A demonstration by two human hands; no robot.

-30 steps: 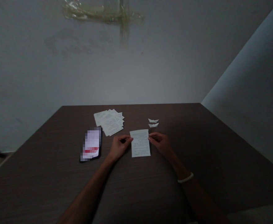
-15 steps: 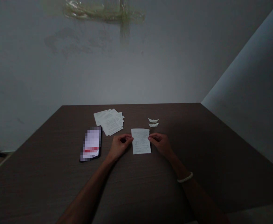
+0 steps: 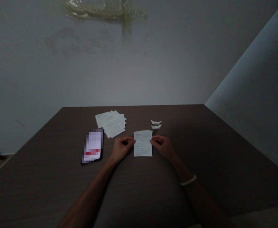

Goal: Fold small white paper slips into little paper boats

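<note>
A printed sheet of paper [image 3: 143, 145] is held upright in outline between my two hands, low over the table. My left hand [image 3: 123, 148] pinches its left edge between thumb and fingers. On the opposite edge, my right hand [image 3: 163, 145] has the same kind of pinch, with a beaded bracelet [image 3: 188, 180] on that wrist. Just beyond the sheet lie two small folded paper boats, a nearer one [image 3: 156, 127] and a farther one [image 3: 156, 122].
A fanned pile of printed sheets [image 3: 111, 123] lies at the back left of the brown table [image 3: 139, 190]. Nearer to me, left of my left hand, is a phone [image 3: 92, 146] with a blurred, lit screen. A stained grey wall [image 3: 139, 72] stands behind the table.
The sheet has turned slightly, its lower edge shifting a little to the left, so it now sits straighter. Both hands keep their pinch and have barely moved.
</note>
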